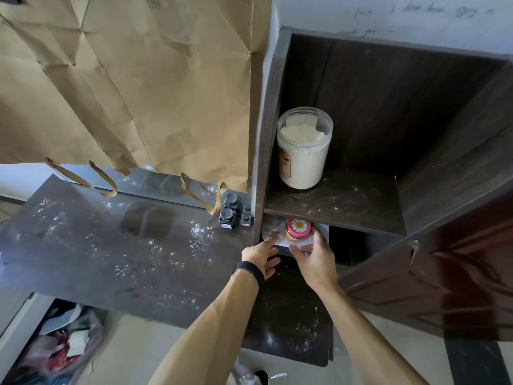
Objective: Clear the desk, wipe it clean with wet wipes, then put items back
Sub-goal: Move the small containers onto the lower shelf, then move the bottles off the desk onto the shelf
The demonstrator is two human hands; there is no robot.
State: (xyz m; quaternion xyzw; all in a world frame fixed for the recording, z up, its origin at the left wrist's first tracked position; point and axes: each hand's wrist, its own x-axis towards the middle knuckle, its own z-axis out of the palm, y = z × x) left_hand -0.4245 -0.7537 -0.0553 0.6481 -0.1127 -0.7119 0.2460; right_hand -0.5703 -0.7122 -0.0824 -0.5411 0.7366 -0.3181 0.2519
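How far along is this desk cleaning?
Early on. The desk is mostly cleared but speckled with white dust, so wiping looks undone. The left hand and right hand reach into the lower shelf by the red-lidded jar. Moving the ink bottles, wiping and putting back look left.

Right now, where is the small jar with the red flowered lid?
In the head view, right of centre: the small jar stands in the cabinet's lower compartment, under the shelf holding the large white jar, beyond the left hand and right hand.
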